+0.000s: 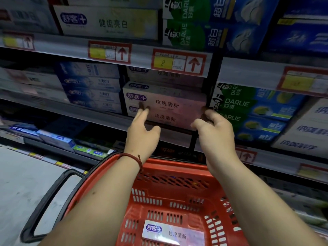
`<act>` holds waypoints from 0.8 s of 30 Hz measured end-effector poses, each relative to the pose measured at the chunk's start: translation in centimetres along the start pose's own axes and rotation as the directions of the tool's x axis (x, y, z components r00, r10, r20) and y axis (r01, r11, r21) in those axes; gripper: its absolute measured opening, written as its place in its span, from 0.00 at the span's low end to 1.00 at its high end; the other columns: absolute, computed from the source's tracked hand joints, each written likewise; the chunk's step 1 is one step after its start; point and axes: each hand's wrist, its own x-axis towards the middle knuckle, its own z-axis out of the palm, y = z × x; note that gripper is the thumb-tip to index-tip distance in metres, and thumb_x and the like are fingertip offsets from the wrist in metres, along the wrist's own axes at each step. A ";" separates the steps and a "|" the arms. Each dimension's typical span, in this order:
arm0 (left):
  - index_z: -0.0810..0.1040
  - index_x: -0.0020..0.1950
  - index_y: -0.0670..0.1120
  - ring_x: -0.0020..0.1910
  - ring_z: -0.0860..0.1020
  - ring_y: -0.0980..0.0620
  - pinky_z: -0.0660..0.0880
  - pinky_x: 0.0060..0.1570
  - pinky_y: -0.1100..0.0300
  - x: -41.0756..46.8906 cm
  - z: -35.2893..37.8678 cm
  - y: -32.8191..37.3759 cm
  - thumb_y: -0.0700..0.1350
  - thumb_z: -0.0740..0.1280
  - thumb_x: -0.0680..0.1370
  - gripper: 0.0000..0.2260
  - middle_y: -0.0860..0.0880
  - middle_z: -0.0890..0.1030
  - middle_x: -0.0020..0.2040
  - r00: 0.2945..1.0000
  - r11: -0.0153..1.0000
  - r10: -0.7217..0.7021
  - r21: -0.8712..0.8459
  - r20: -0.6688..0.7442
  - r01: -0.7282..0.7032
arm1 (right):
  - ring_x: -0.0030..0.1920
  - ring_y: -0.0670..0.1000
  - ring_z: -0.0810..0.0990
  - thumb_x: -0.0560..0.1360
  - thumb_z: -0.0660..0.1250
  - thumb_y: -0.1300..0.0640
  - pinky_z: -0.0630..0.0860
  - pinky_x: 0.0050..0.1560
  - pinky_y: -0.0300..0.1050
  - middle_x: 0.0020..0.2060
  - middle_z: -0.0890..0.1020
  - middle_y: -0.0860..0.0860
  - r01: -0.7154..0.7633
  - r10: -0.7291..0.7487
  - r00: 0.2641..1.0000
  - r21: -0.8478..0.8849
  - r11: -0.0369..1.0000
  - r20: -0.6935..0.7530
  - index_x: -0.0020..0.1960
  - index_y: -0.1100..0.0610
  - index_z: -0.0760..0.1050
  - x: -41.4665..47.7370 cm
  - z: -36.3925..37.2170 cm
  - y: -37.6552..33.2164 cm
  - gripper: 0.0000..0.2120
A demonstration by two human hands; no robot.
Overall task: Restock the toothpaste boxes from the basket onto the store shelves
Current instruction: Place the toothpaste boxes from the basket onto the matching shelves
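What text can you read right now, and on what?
"舒客+ 健齿亮白": white box, upper left.
"DARLIE 好来": green boxes.
"超白": upper green boxes.
"舒客+ 玫瑰清新": pink boxes, and the box in the basket.
"8": yellow price tag.
"纳美科学": white boxes, far right.
Blue boxes and other price tags: too blurred.
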 end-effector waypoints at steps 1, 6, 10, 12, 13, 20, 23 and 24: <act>0.66 0.79 0.52 0.76 0.64 0.58 0.67 0.72 0.59 0.1 -0.1 0.0 0.48 0.65 0.69 0.36 0.56 0.62 0.80 1.000 0.999 -0.019 -0.026 -0.004 0.018 | 0.70 0.46 0.73 0.77 0.68 0.62 0.68 0.67 0.41 0.69 0.76 0.47 -0.003 0.003 1.000 -0.007 1.000 0.008 0.78 0.54 0.67 0.1 0.0 0.0 0.29; 0.66 0.79 0.53 0.73 0.68 0.58 0.67 0.59 0.67 0.3 -0.5 0.3 0.46 0.67 0.69 0.36 0.56 0.66 0.78 0.999 0.998 -0.046 -0.049 0.019 0.047 | 0.69 0.48 0.74 0.76 0.68 0.61 0.70 0.71 0.47 0.70 0.77 0.48 -0.006 0.007 1.000 -0.043 0.999 0.014 0.76 0.55 0.70 0.5 -0.5 0.3 0.28; 0.71 0.76 0.50 0.72 0.71 0.55 0.70 0.70 0.56 -0.2 -0.9 0.3 0.44 0.67 0.70 0.33 0.52 0.73 0.74 0.998 0.998 -0.059 -0.033 0.007 0.059 | 0.66 0.49 0.77 0.77 0.67 0.59 0.73 0.69 0.49 0.67 0.78 0.48 0.041 -0.042 0.999 -0.108 0.993 -0.002 0.74 0.54 0.72 0.2 -0.7 0.9 0.25; 0.77 0.70 0.47 0.65 0.78 0.54 0.73 0.68 0.57 -1.0 -0.9 0.2 0.40 0.68 0.73 0.25 0.50 0.80 0.65 0.998 0.999 -0.033 -0.012 -0.048 0.033 | 0.61 0.48 0.79 0.78 0.67 0.59 0.76 0.63 0.46 0.61 0.80 0.48 0.084 -0.089 0.996 -0.140 0.987 -0.031 0.70 0.54 0.75 -0.1 -0.8 1.5 0.20; 0.79 0.68 0.46 0.61 0.79 0.55 0.74 0.66 0.59 -1.5 -1.0 -0.1 0.37 0.67 0.75 0.21 0.50 0.82 0.61 0.997 0.999 -0.040 0.013 -0.059 0.040 | 0.58 0.48 0.79 0.78 0.67 0.58 0.77 0.60 0.45 0.58 0.81 0.48 0.089 -0.094 0.995 -0.155 0.984 -0.025 0.67 0.53 0.77 -0.2 -0.9 1.9 0.17; 0.82 0.58 0.42 0.45 0.81 0.50 0.75 0.37 0.67 -6.6 -1.7 -5.4 0.38 0.68 0.80 0.08 0.44 0.84 0.50 0.895 0.913 -0.359 0.298 0.265 0.278 | 0.49 0.59 0.84 0.80 0.66 0.55 0.81 0.50 0.50 0.51 0.84 0.59 -0.316 0.373 0.889 -0.236 0.919 0.265 0.52 0.59 0.79 -0.8 -1.0 8.6 0.07; 0.81 0.53 0.47 0.44 0.81 0.50 0.74 0.36 0.66 -8.1 -1.7 -8.8 0.39 0.66 0.80 0.06 0.45 0.85 0.51 0.821 0.826 -0.479 0.475 0.311 0.302 | 0.52 0.62 0.83 0.81 0.64 0.51 0.80 0.55 0.52 0.57 0.82 0.61 -0.426 0.579 0.748 -0.434 0.794 0.326 0.60 0.61 0.77 -1.4 -0.6 12.3 0.15; 0.81 0.50 0.47 0.42 0.80 0.50 0.73 0.33 0.66 -8.4 -1.5 -9.7 0.40 0.66 0.81 0.05 0.45 0.84 0.48 0.794 0.794 -0.514 0.530 0.323 0.299 | 0.48 0.60 0.83 0.81 0.64 0.51 0.80 0.52 0.50 0.55 0.81 0.60 -0.438 0.617 0.716 -0.477 0.762 0.327 0.60 0.60 0.76 -1.6 -0.3 13.5 0.14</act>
